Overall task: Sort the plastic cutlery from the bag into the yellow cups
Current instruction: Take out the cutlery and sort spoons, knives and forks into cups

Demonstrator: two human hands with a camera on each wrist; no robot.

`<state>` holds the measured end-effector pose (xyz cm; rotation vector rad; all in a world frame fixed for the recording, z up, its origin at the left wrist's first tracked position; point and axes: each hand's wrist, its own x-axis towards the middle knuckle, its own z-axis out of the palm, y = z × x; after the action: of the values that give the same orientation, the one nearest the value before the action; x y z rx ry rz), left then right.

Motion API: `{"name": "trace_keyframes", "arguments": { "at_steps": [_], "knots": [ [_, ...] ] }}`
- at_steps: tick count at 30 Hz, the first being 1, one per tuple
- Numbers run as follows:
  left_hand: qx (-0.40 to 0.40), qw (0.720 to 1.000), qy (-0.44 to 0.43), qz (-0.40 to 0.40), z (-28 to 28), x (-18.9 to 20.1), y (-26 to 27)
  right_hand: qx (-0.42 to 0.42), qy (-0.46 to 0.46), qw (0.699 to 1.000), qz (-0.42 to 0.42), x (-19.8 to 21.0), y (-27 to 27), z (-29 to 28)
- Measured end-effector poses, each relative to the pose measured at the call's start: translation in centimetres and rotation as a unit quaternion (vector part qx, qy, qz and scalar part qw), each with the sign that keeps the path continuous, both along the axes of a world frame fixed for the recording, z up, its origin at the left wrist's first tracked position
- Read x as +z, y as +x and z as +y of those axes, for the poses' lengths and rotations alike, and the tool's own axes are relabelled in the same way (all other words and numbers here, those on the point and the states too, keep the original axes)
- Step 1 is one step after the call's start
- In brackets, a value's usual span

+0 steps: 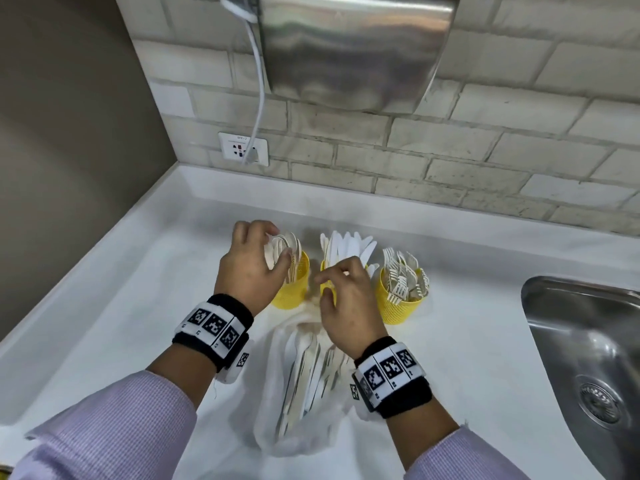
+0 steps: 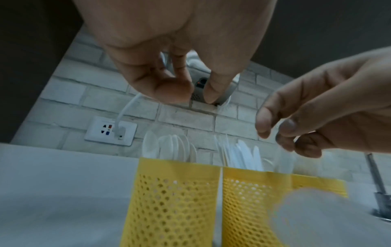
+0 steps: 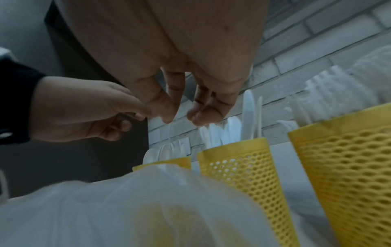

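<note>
Three yellow perforated cups stand in a row on the white counter. The left cup holds spoons, the middle cup holds knives, and the right cup holds forks. A clear plastic bag with more white cutlery lies in front of them. My left hand hovers over the spoons with loosely curled fingers; the left wrist view shows nothing between them. My right hand hangs over the middle cup, thumb and fingertips close together, with nothing plainly held.
A steel sink is set into the counter at the right. A steel appliance hangs on the brick wall above the cups, its white cable running to a wall socket. A grey wall borders the counter's left side.
</note>
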<state>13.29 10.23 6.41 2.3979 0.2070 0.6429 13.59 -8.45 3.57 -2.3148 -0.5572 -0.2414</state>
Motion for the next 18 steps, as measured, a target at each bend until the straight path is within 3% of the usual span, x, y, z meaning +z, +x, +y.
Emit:
{"name": "trace_keyframes", "arguments": {
  "at_steps": [4,10,18],
  "knots": [
    [-0.058,0.995,0.045,0.062,-0.3,-1.8,-1.4,-0.036,-0.078,0.996,0.004,0.2,-0.1,-1.3],
    [-0.069,0.978,0.11,0.164,-0.5,-3.9,-1.5,-0.029,-0.191,0.981,0.032,0.9,0.0,-1.2],
    [-0.068,0.976,0.123,0.164,-0.1,-4.2,-1.6,-0.04,-0.208,0.977,0.025,0.7,0.5,-1.0]
  ]
}}
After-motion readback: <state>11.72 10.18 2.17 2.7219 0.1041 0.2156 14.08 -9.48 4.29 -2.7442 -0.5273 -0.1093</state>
